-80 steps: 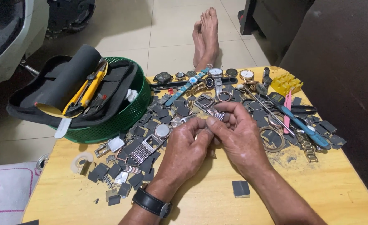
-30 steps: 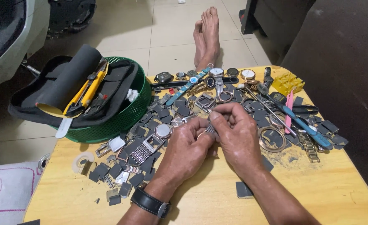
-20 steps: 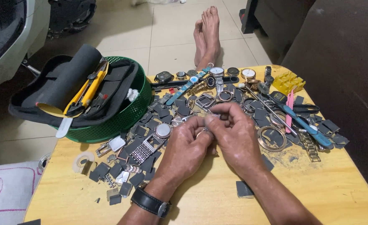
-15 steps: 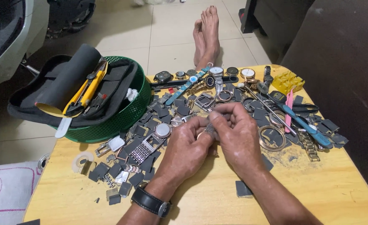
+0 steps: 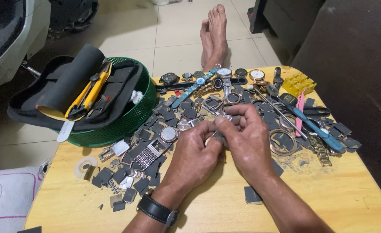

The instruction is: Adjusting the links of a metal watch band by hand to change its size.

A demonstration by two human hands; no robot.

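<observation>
At the table's [image 5: 363,203] left edge a green basket [image 5: 125,123] overhung the rim, carrying a black tool pouch [image 5: 117,82] with a yellow-handled cutter [image 5: 89,92]. Just beside it, toward the middle, lay a heap of dark grey pads [image 5: 156,129] and loose watch cases, none of them sorted or assembled as far as could be seen. Near the centre, the left hand [image 5: 194,149], with a black wristwatch [image 5: 156,209] on its wrist, and the right hand [image 5: 246,136] met, fingertips pressed together, pinching a small metal watch part [image 5: 219,133] between them above the table; the work on it seemed midway, its exact kind too hidden to tell. Along the far edge sat a row of watches [image 5: 225,73]. By the right edge a blue-handled tool [image 5: 317,129] and a metal bracelet [image 5: 322,151] lay untouched.
</observation>
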